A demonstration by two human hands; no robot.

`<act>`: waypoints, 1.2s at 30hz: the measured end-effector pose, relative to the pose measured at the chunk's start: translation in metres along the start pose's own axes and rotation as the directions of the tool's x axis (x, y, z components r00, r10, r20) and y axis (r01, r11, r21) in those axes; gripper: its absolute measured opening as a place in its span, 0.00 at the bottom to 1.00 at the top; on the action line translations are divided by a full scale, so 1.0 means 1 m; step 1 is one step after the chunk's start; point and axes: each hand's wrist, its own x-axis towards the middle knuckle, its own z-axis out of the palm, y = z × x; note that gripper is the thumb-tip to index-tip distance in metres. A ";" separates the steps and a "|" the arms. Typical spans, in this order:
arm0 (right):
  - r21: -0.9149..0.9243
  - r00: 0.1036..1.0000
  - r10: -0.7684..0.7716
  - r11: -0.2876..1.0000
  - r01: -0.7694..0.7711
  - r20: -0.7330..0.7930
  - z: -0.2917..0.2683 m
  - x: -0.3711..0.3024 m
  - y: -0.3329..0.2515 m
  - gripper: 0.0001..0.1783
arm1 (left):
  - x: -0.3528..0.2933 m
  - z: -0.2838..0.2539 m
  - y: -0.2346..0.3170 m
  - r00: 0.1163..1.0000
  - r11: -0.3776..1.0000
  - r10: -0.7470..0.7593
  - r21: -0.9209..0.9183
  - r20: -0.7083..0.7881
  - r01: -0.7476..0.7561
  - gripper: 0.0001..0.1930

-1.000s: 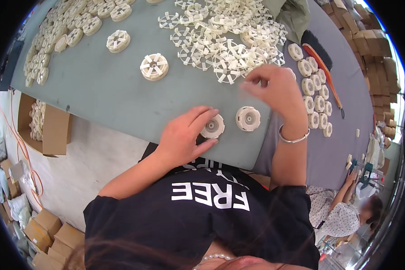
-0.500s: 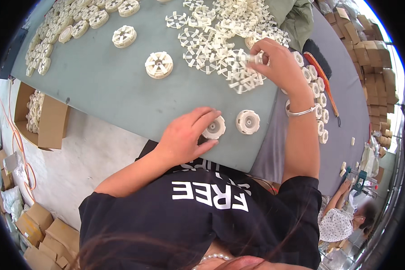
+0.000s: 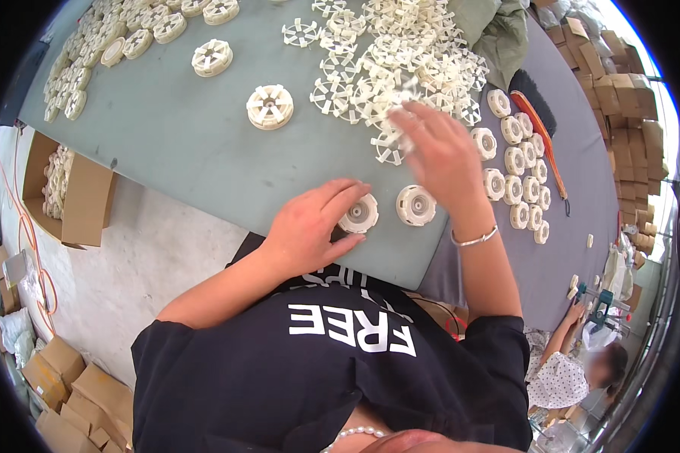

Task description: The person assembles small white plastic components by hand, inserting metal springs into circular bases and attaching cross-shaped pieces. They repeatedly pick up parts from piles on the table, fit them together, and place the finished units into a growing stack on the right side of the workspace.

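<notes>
My left hand [image 3: 310, 226] is closed around the side of a round cream plastic housing [image 3: 360, 215], which lies on the table near its front edge with its hollow side up. A second cream housing [image 3: 416, 205] sits just to the right, touched by neither hand. My right hand [image 3: 442, 155] is over the near edge of a heap of white spoked plastic rings [image 3: 400, 53]. Its fingers are pinched on a white spoked ring [image 3: 406, 98], blurred by motion and partly hidden behind them. Farther left stand two housings with spoked rings fitted in them [image 3: 270, 106].
Many fitted round parts [image 3: 113, 53] crowd the far left. On the grey cloth at right are rows of housings [image 3: 514, 161] and a brush with an orange handle [image 3: 549, 151]. An open carton [image 3: 87, 200] stands lower left. Another person [image 3: 559, 377] works at right.
My right hand has moved left and nearer to me from the right side of the heap, carrying the spoked ring. My left hand has stayed on its housing.
</notes>
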 end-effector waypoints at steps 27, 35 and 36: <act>0.420 0.991 0.121 0.904 -0.083 -0.065 -0.009 -0.032 -0.029 0.31 | -0.004 -0.018 0.006 0.963 0.932 -0.250 -0.245 0.100 0.267 0.34; 0.399 0.987 0.121 0.904 -0.154 0.106 0.009 -0.055 -0.062 0.29 | -0.005 -0.022 0.004 0.937 0.844 -0.337 -0.410 0.095 0.345 0.25; 0.393 0.989 0.108 0.909 -0.140 0.102 0.011 -0.053 -0.062 0.29 | -0.005 -0.021 0.005 0.938 0.850 -0.336 -0.400 0.087 0.342 0.25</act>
